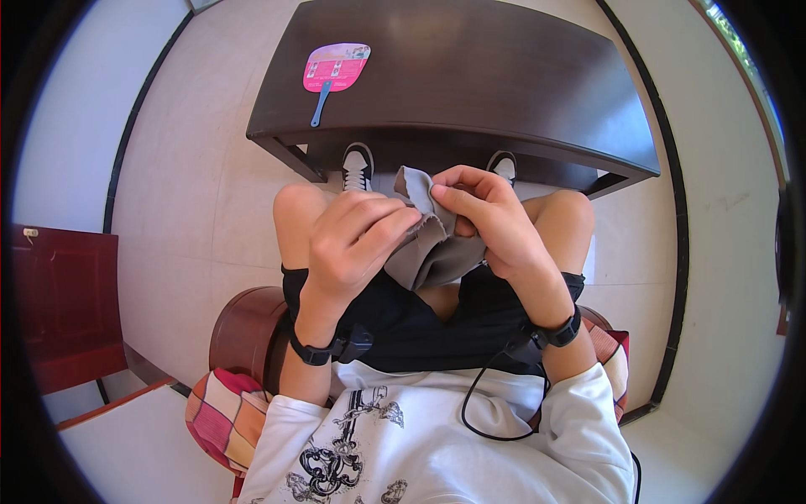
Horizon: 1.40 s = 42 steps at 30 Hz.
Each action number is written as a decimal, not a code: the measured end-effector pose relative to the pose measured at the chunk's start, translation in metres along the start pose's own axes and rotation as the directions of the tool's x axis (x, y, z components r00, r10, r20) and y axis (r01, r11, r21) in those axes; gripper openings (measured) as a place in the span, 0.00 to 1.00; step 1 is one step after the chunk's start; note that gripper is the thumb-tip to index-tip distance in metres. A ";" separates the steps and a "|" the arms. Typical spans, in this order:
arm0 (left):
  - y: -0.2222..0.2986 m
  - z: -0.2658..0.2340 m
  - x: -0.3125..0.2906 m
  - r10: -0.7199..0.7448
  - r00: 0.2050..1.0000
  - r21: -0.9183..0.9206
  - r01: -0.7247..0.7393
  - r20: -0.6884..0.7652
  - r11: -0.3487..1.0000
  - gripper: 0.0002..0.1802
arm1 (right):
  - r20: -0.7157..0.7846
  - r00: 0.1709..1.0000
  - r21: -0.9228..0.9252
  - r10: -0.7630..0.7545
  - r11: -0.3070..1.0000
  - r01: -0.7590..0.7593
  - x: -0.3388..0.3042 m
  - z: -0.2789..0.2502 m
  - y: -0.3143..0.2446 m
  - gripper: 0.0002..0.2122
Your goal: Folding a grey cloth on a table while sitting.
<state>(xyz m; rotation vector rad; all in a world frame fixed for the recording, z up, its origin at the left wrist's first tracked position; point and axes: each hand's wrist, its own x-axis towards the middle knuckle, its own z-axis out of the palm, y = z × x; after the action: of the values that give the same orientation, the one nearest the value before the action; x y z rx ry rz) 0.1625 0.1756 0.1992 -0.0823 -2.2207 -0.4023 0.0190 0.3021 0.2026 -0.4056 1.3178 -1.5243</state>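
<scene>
A piece of grey cloth (435,259) with a frayed edge hangs in loose folds between my hands, over my lap. My left hand (346,244) is closed, its fingertips pinching the cloth's rough edge. On the other side my right hand (495,220) grips the cloth higher up between thumb and bent fingers. One corner of the fabric sticks up between the two hands. The inner fingers of my right hand are partly hidden behind the cloth.
Beyond my knees stands a dark brown table (470,76). A pink hand fan (336,69) with a blue handle lies on its left part. A black cable (472,420) loops from my right wrist across my shirt. At far left is a dark red cabinet (71,302).
</scene>
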 end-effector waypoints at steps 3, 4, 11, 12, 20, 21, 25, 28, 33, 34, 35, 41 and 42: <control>0.000 0.014 -0.007 -0.101 0.985 -0.104 0.087 -0.138 0.991 0.18 | -0.011 1.000 -0.041 -0.005 0.999 0.004 -0.001 0.001 0.000 0.07; 0.000 0.013 -0.006 -0.101 0.985 -0.104 0.087 -0.138 0.991 0.18 | -0.011 1.000 -0.041 -0.006 0.999 0.005 -0.001 0.001 0.000 0.07; 0.004 0.002 0.005 -0.006 1.000 0.044 0.005 0.014 0.999 0.20 | -0.020 0.989 -0.175 -0.149 0.974 0.143 -0.002 0.006 0.001 0.07; 0.004 0.001 0.006 -0.016 1.000 0.037 0.016 0.012 0.999 0.21 | -0.033 0.984 -0.231 -0.173 0.959 0.161 -0.002 0.006 0.001 0.06; 0.005 0.005 0.002 -0.221 0.975 -0.027 0.220 -0.034 0.975 0.17 | -0.016 0.969 -0.281 -0.246 0.931 0.232 0.001 0.002 0.007 0.07; 0.006 0.006 0.002 -0.260 0.965 -0.039 0.258 -0.042 0.965 0.17 | -0.008 0.966 -0.289 -0.258 0.926 0.245 0.001 0.002 0.008 0.08; 0.005 0.003 0.002 -0.217 0.976 -0.026 0.217 -0.008 0.976 0.17 | -0.004 0.964 -0.292 -0.265 0.923 0.253 0.001 0.003 0.007 0.08; 0.004 0.002 -0.003 -0.310 0.950 -0.055 0.309 -0.028 0.950 0.15 | -0.014 0.955 -0.327 -0.296 0.904 0.275 0.001 0.001 0.007 0.09; 0.001 -0.002 -0.007 -0.447 0.882 -0.187 0.420 -0.145 0.888 0.12 | -0.105 0.820 -0.631 -0.563 0.675 0.382 -0.003 -0.005 0.008 0.12; 0.001 -0.004 -0.008 -0.427 0.898 -0.129 0.413 -0.111 0.902 0.10 | -0.106 0.820 -0.631 -0.563 0.675 0.382 -0.004 -0.003 0.008 0.12; 0.001 -0.004 -0.008 -0.426 0.898 -0.129 0.412 -0.110 0.902 0.10 | 0.002 0.769 -0.629 -0.639 0.597 0.498 -0.005 0.000 0.008 0.13; 0.008 0.006 -0.011 -0.520 0.852 -0.410 0.452 -0.066 0.793 0.10 | 0.134 0.702 -0.645 -0.700 0.476 0.598 -0.001 0.011 0.014 0.13; 0.010 0.007 -0.012 -0.564 0.824 -0.476 0.476 -0.050 0.739 0.10 | 0.134 0.701 -0.645 -0.700 0.475 0.598 -0.001 0.012 0.014 0.13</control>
<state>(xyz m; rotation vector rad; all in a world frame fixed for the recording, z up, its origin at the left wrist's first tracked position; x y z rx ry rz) 0.1671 0.1883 0.1889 0.3415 -1.8874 -1.1851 0.0353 0.2990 0.1948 -1.4268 1.9556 -1.6619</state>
